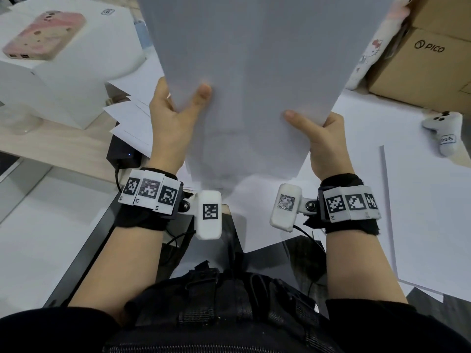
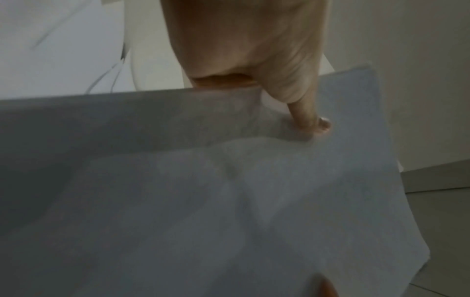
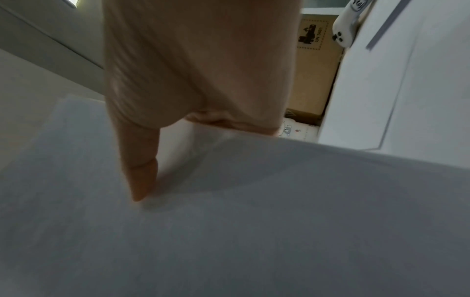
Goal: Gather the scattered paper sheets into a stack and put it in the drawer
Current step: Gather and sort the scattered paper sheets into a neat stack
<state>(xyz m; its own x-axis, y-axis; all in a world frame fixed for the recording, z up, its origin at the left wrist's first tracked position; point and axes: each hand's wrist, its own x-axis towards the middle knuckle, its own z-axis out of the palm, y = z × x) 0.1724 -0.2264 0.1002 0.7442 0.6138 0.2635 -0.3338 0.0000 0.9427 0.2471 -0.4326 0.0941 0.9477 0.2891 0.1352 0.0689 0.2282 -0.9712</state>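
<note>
You hold the paper stack upright between both hands, above the bench: your left hand and right hand each pinch a side edge, thumb in front, fingers behind. It looks light, floppy and slippery; grip low on both edges.

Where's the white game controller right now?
In the head view, the controller lies at the far right on the white sheets, just below the cardboard box and right of the right hand.
</note>
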